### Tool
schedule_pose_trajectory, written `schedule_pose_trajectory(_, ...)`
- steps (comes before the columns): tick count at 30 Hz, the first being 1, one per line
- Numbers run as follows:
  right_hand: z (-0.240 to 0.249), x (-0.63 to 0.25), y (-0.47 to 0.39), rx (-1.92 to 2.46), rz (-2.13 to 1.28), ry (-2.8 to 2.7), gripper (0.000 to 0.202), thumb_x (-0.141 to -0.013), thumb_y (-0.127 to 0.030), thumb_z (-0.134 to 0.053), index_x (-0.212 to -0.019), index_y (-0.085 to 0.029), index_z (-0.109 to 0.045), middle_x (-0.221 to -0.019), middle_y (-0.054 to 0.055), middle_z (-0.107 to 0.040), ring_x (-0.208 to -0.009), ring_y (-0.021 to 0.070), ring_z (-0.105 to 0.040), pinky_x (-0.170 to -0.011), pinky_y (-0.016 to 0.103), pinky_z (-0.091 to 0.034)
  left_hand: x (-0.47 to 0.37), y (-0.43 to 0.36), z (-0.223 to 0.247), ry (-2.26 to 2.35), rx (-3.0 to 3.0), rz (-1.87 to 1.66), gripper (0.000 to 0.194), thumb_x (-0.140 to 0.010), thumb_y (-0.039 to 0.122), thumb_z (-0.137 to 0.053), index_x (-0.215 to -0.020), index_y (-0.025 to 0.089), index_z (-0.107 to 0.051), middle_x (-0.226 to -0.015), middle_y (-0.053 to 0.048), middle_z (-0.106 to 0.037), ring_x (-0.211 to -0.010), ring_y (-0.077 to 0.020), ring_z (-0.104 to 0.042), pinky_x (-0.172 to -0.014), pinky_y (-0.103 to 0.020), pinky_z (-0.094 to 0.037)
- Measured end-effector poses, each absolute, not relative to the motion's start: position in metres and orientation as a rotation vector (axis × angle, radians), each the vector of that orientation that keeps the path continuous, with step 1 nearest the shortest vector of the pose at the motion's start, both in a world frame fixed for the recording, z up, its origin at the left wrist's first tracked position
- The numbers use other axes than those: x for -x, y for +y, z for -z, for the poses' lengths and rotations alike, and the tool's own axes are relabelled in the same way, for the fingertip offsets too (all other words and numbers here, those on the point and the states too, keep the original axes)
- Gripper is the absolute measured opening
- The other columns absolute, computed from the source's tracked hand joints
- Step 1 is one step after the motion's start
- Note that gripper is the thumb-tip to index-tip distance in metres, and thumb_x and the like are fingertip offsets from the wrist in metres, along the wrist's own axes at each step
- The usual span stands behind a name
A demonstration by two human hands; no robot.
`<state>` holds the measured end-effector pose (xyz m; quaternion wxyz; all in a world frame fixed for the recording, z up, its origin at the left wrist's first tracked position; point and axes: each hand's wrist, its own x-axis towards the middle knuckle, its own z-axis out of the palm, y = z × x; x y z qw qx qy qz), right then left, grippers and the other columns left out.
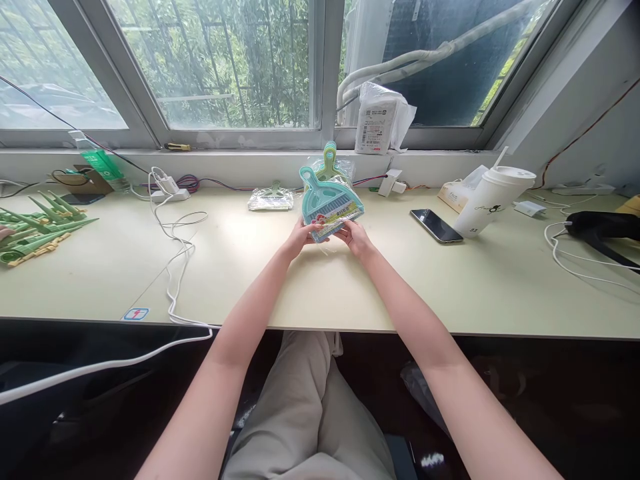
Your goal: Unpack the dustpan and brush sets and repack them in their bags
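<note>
At the far left of the pale desk (225, 283), slender green plastic pieces (45, 223) are piled, with another person's fingers (5, 233) just seen at the frame's edge. Farther right, a white cable (186, 248) is strewn toward the front edge. The left forearm is stretched forward and inward, and by the left hand (301, 238) the lower left corner of a wrapped turquoise dustpan set (330, 195) is gripped, fingers curled in close. The set is held face-on at the desk's middle, handle up and leaning left; a green dustpan (329, 160) is partly hidden behind it. The lower right edge is pinched by the right hand (354, 237), its forearm angled inward. Whether the desk is touched by the set cannot be told. Farther right, a smartphone (437, 226) is laid beside a lidded paper cup (493, 203).
</note>
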<state>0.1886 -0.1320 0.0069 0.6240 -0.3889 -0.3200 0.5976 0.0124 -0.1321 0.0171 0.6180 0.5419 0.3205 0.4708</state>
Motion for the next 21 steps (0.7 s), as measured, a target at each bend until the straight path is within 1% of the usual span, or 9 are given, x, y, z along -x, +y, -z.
schedule_pose_trajectory(3,-0.007,-0.189,-0.131,0.901,-1.376,-0.735,0.008,-0.092,-0.016,-0.056,-0.088,-0.018,-0.062,-0.080,0.002,-0.075,-0.074,0.0150,-0.073,-0.094,0.037,-0.059,-0.013,-0.133,-0.018,0.735,-1.239,-1.091,0.067,-0.068,0.027,-0.074,-0.127,0.024,-0.044,-0.120,-0.009,-0.066,-0.083,-0.0221,-0.070,-0.085,-0.050,-0.058)
schedule_pose_trajectory(5,-0.010,-0.192,-0.132,0.908,-1.383,-0.751,0.008,-0.092,-0.015,-0.056,-0.088,-0.018,-0.063,-0.080,0.002,-0.075,-0.073,0.0147,-0.073,-0.092,0.036,-0.060,-0.012,-0.133,-0.019,0.755,-1.236,-1.082,0.068,-0.068,0.027,-0.073,-0.128,0.023,-0.044,-0.118,-0.009,-0.066,-0.080,-0.0222,-0.071,-0.081,-0.047,-0.059)
schedule_pose_trajectory(9,-0.017,-0.207,-0.134,0.935,-1.434,-0.963,0.006,-0.092,-0.018,-0.059,-0.091,-0.016,-0.065,-0.084,0.007,-0.077,-0.075,0.0179,-0.075,-0.083,0.034,-0.062,-0.008,-0.128,-0.020,0.818,-1.215,-1.071,0.065,-0.067,0.029,-0.071,-0.126,0.022,-0.045,-0.111,-0.009,-0.068,-0.072,-0.0210,-0.071,-0.069,-0.037,-0.057)
schedule_pose_trajectory(11,-0.018,-0.214,-0.135,0.979,-1.419,-1.074,0.007,-0.090,-0.020,-0.063,-0.087,-0.015,-0.067,-0.081,0.010,-0.077,-0.074,0.0201,-0.075,-0.079,0.034,-0.063,-0.004,-0.125,-0.020,0.827,-1.188,-1.105,0.062,-0.066,0.028,-0.069,-0.124,0.023,-0.046,-0.111,-0.008,-0.068,-0.070,-0.0195,-0.069,-0.065,-0.034,-0.056)
schedule_pose_trajectory(14,-0.016,-0.219,-0.133,1.068,-1.219,-1.130,0.012,-0.090,-0.021,-0.064,-0.080,-0.015,-0.067,-0.071,0.009,-0.075,-0.067,0.0201,-0.074,-0.078,0.037,-0.063,0.005,-0.118,-0.019,0.840,-1.126,-1.162,0.061,-0.064,0.024,-0.066,-0.122,0.023,-0.048,-0.106,-0.005,-0.068,-0.069,-0.0163,-0.066,-0.061,-0.031,-0.055)
schedule_pose_trajectory(16,-0.013,-0.220,-0.132,1.115,-0.952,-1.147,0.013,-0.091,-0.022,-0.060,-0.083,-0.017,-0.068,-0.072,0.008,-0.074,-0.067,0.0206,-0.073,-0.081,0.042,-0.061,0.012,-0.113,-0.018,0.868,-1.071,-1.201,0.060,-0.063,0.022,-0.064,-0.121,0.021,-0.050,-0.098,-0.004,-0.068,-0.067,-0.0151,-0.064,-0.056,-0.028,-0.054)
schedule_pose_trajectory(17,-0.012,-0.220,-0.133,1.141,-0.789,-1.178,0.014,-0.092,-0.023,-0.057,-0.086,-0.018,-0.069,-0.078,0.007,-0.074,-0.073,0.0218,-0.074,-0.085,0.044,-0.060,0.016,-0.111,-0.018,0.885,-1.041,-1.220,0.059,-0.063,0.022,-0.064,-0.120,0.021,-0.051,-0.094,-0.004,-0.068,-0.066,-0.0150,-0.063,-0.053,-0.027,-0.053)
schedule_pose_trajectory(19,-0.010,-0.221,-0.134,1.211,-0.453,-1.313,0.021,-0.093,-0.020,-0.050,-0.097,-0.022,-0.070,-0.100,0.008,-0.074,-0.099,0.0253,-0.070,-0.097,0.047,-0.054,0.021,-0.109,-0.019,0.915,-0.986,-1.235,0.055,-0.063,0.022,-0.062,-0.117,0.018,-0.054,-0.090,-0.006,-0.069,-0.067,-0.0167,-0.063,-0.051,-0.027,-0.052)
schedule_pose_trajectory(21,-0.010,-0.222,-0.136,1.282,-0.195,-1.506,0.032,-0.089,-0.014,-0.049,-0.112,-0.026,-0.068,-0.128,0.007,-0.065,-0.126,0.0280,-0.055,-0.106,0.049,-0.046,0.025,-0.108,-0.020,0.928,-0.943,-1.218,0.050,-0.064,0.022,-0.061,-0.113,0.016,-0.058,-0.090,-0.009,-0.070,-0.073,-0.0205,-0.066,-0.053,-0.029,-0.054)
